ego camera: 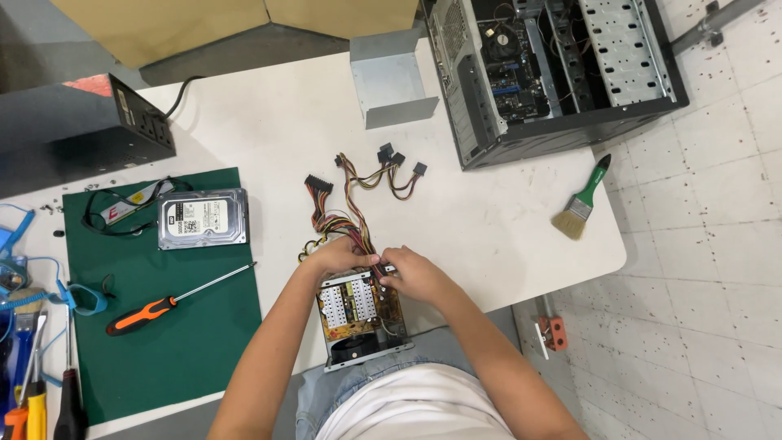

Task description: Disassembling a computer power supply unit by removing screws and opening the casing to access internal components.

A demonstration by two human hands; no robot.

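Both hands are working right at the near edge of the counter (505, 220), over an opened power supply (358, 314) that's sitting with its circuit board facing up. Left hand (338, 257) is curling its grip around the bundle of coloured wires (346, 220) where they're coming out of the box, fingers pressed together on them. Right hand (415, 273) is pinching the same wires just beside the left, right at the top edge of the box. From the grip the wires are fanning away toward a bunch of black plugs (391, 159). Well off to the left of the grip, a hard drive (202, 218) and an orange-handled screwdriver (167, 305) are lying on a green mat (204, 342). Further out past the plugs an open computer case (554, 73) is sitting, with a paintbrush (582, 200) lying off to the right.
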